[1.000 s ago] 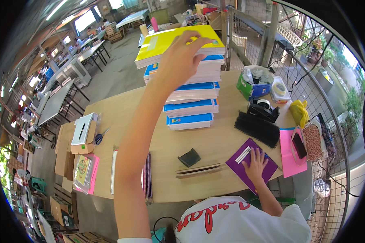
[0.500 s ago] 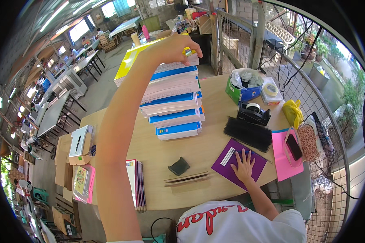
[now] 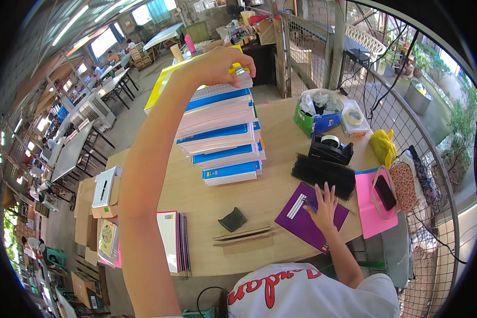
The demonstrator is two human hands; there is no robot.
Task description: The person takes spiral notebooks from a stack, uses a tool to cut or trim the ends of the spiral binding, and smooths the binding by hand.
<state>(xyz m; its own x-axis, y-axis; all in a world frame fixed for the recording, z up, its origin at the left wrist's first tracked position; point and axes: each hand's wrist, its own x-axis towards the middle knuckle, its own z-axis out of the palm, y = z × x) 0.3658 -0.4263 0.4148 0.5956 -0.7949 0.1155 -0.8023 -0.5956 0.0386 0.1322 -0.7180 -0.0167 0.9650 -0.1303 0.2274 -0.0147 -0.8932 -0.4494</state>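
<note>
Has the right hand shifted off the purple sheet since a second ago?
No. The right hand stays flat on the purple sheet, just below the black comb strip, as in the earlier pictures.

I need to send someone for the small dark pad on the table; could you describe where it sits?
On the wooden table, look in front of the tall stack of blue-edged books. The dark pad lies just behind two long wooden strips, the only small, dark, squarish thing there.

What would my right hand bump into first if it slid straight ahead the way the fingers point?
Your right hand lies flat on the purple sheet, fingers pointing away from you. Straight ahead, it would likely first meet the black comb bindings close beyond the fingertips, with the tape dispenser behind them.
</note>
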